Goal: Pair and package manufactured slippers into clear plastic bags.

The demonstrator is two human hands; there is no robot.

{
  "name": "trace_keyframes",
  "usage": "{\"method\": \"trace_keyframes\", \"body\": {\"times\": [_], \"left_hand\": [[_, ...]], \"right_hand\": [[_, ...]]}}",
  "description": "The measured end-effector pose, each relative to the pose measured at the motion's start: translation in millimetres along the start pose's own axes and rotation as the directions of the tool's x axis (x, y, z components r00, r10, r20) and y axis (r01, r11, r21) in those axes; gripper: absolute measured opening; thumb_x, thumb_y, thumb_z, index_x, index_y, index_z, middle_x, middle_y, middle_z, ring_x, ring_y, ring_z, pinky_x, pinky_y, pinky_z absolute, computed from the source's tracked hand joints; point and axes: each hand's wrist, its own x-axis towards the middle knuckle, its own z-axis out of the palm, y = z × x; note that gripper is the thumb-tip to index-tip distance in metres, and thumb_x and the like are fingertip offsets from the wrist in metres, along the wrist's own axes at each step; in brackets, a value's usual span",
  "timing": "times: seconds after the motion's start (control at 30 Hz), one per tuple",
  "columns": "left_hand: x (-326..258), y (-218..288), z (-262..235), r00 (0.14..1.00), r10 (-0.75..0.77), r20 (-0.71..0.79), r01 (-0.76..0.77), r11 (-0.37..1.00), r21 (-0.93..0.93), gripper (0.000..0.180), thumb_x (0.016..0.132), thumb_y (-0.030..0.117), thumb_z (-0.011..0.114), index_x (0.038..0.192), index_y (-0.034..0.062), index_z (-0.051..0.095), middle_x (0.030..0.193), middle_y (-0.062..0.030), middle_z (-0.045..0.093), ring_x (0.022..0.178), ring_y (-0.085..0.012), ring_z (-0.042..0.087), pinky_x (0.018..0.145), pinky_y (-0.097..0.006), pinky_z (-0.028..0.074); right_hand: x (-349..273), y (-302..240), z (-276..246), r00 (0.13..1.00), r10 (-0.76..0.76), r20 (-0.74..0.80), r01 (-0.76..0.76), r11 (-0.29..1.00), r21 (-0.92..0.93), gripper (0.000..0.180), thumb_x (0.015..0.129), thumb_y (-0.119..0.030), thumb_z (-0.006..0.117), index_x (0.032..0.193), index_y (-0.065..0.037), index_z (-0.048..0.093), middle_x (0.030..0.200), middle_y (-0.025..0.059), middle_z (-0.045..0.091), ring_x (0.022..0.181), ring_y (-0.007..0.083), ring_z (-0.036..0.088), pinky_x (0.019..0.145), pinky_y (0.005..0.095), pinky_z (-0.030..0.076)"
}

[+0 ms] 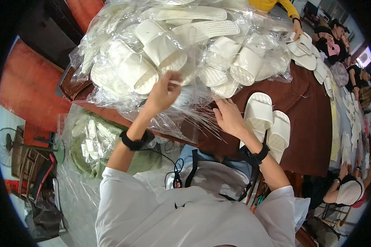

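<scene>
My left hand (165, 94) is raised in front of the heaped bagged slippers, its fingers curled and slightly blurred. A thin whitish bit shows at its fingertips, too small to make out. Just above it lies a white slipper (163, 47) in clear plastic. My right hand (230, 117) rests low over the brown table cover, fingers stretched and apart. Its fingertips are near another bagged slipper (226, 88). Between my hands fans out a bundle of thin clear strips (202, 117). To the right of my right hand lie two unwrapped white slippers (259, 111), side by side.
The brown-covered table (307, 136) curves away to the right. A green sack (80, 144) in clear plastic stands at its left. Across the table, a person's yellow sleeve (290, 9) reaches toward more white slippers (304, 53). Other people sit along the right.
</scene>
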Motion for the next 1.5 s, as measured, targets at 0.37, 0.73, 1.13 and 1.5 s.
{"method": "trace_keyframes", "body": {"times": [0.37,0.73,1.13,1.5], "left_hand": [[-52,-48,40,0.924,0.382,0.027,-0.306,0.693,0.653,0.034,0.079,0.011,0.062,0.113,0.0058,0.059,0.119,-0.0130,0.060,0.111,-0.0295,0.055,0.092,-0.040,0.041],[-90,-41,27,0.943,0.333,0.012,-0.287,0.792,0.539,0.024,0.079,0.007,0.062,0.103,0.0077,0.066,0.115,-0.0082,0.063,0.111,-0.0254,0.055,0.093,-0.039,0.042],[-80,-1,42,0.925,0.376,0.064,-0.356,0.793,0.495,0.032,0.074,0.028,0.074,0.100,0.0103,0.069,0.108,-0.0070,0.064,0.104,-0.0262,0.055,0.089,-0.039,0.042],[-55,5,107,0.927,0.359,0.105,-0.365,0.808,0.463,0.024,0.075,0.015,0.070,0.099,0.0100,0.068,0.093,-0.0055,0.065,0.085,-0.0270,0.056,0.076,-0.037,0.043]], "right_hand": [[10,6,9,0.984,0.073,0.165,-0.046,0.985,-0.164,0.051,0.086,-0.009,0.050,0.135,0.001,0.039,0.132,0.0266,0.045,0.120,0.0432,0.043,0.100,0.0456,0.034],[-41,3,-45,0.999,0.034,-0.005,-0.034,0.999,0.005,0.024,0.081,0.001,0.056,0.104,-0.001,0.061,0.101,0.0134,0.061,0.095,0.0335,0.055,0.083,0.0403,0.043],[-50,21,-37,0.995,-0.095,-0.019,0.076,0.892,-0.445,0.016,0.072,-0.006,0.065,0.088,-0.005,0.062,0.087,0.0068,0.057,0.089,0.0241,0.052,0.080,0.0361,0.039],[-38,21,-26,0.992,-0.128,0.008,0.113,0.846,-0.521,0.015,0.068,-0.009,0.066,0.078,-0.006,0.056,0.081,0.0069,0.054,0.084,0.0231,0.052,0.079,0.0347,0.039]]}}
